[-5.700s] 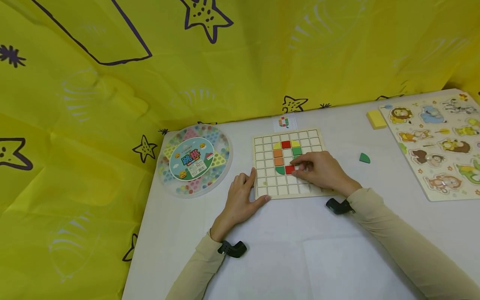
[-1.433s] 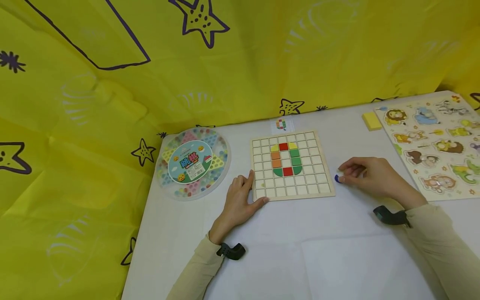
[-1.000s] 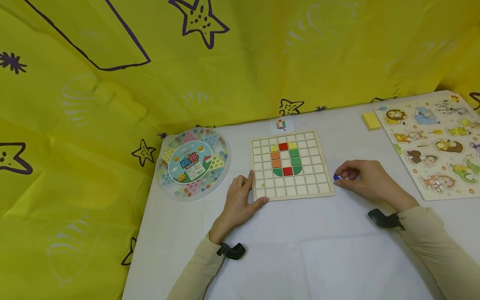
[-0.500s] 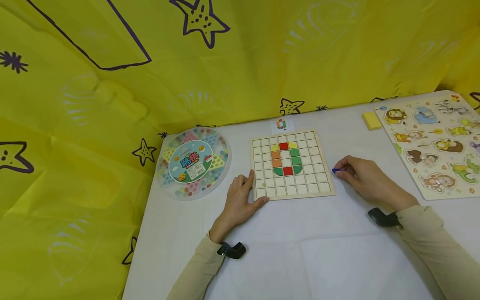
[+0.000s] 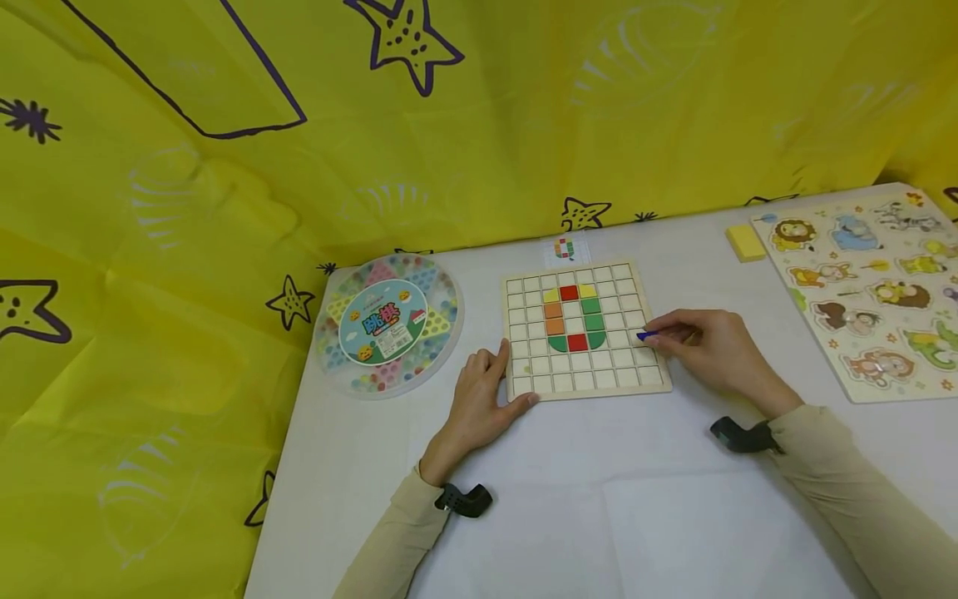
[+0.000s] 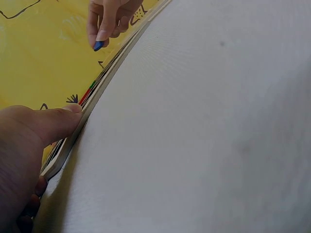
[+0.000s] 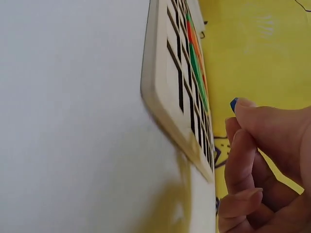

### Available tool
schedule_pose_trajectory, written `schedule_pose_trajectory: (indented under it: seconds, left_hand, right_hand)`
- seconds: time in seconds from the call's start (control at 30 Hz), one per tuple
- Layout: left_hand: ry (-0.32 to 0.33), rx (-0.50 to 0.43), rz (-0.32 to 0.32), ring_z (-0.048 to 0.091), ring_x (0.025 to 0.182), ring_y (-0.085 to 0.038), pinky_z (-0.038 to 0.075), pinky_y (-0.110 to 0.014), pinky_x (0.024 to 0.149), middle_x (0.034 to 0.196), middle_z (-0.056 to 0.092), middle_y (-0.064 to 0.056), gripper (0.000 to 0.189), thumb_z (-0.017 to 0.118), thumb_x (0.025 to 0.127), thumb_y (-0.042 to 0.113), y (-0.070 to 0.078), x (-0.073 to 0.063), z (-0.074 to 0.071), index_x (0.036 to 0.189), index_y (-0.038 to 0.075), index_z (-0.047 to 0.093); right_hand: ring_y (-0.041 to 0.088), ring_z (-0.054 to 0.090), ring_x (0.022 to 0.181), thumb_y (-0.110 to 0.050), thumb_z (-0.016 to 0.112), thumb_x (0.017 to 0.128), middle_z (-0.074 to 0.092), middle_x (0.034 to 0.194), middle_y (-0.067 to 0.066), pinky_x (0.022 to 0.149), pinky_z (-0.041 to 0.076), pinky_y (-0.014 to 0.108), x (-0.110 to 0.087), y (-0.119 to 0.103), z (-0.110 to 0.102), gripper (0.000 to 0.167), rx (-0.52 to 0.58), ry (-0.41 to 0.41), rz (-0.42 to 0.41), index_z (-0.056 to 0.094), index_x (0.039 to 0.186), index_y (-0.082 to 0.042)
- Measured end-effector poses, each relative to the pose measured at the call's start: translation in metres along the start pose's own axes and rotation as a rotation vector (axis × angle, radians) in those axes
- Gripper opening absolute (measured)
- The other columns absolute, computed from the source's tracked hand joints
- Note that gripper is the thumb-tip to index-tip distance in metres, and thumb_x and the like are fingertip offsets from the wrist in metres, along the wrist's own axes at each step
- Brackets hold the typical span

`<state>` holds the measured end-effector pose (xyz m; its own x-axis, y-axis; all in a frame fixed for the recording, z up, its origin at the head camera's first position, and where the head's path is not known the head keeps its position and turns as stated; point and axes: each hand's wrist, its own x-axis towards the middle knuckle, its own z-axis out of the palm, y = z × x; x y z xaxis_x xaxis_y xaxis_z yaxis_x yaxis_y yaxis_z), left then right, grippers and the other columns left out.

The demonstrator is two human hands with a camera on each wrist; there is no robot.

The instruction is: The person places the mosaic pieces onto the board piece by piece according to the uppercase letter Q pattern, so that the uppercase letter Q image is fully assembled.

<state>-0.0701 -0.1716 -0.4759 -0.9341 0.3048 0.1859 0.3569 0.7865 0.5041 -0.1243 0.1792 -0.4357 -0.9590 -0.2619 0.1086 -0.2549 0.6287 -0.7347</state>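
Observation:
My left hand (image 5: pixel 477 398) holds the near left corner of a wooden grid board (image 5: pixel 542 363), with the thumb at its front edge and the index finger along its left side. Set in the board's squares is a ring of red, orange, yellow and green tiles (image 5: pixel 577 342), with quarter-round corners. Between thumb and index finger, my right hand (image 5: pixel 707 353) pinches a small blue tile (image 5: pixel 645 335) above the board's right edge. In the right wrist view that blue tile (image 7: pixel 234 104) is mostly covered by the fingertips, so its full shape is hidden.
A small picture card (image 5: pixel 565 249) lies behind the board. On the left sits a round Chinese checkers box (image 5: pixel 441 349). A yellow block (image 5: pixel 746 242) and an animal puzzle board (image 5: pixel 823 349) are on the right. A yellow curtain (image 5: pixel 479 150) hangs behind the white-covered table.
More green tiles now sit on the ring's right side, and the loose green quarter-round has left the table. My right hand has brought a blue tile leftward over the board's edge. My left hand stays put.

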Motion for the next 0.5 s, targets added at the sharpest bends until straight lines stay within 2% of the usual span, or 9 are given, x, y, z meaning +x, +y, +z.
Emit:
schedule_pose_trajectory:
  seconds: [0.27,0.5]
  left_hand:
    - [-0.004,0.003,-0.005,0.034,0.087,-0.015,0.028,-0.028,0.080,0.096,0.048,-0.005,0.093,0.085,0.089,0.041,0.000,0.001,-0.001,0.159,-0.004,0.043]
    - [-0.011,-0.011,-0.010,0.034,0.087,-0.015,0.028,-0.028,0.081,0.097,0.049,-0.006,0.094,0.085,0.089,0.040,0.000,0.000,-0.001,0.160,-0.005,0.041]
  right_hand:
    - [0.009,0.069,0.075,-0.025,0.088,0.090,0.080,0.090,0.004,0.066,0.052,0.017,0.006,-0.014,0.016,0.021,0.090,-0.072,0.036,0.083,0.102,-0.009]
    - [0.015,0.066,0.073,-0.022,0.087,0.090,0.076,0.082,-0.001,0.066,0.052,0.022,0.009,-0.020,0.031,0.013,0.065,-0.140,0.040,0.083,0.095,-0.011]
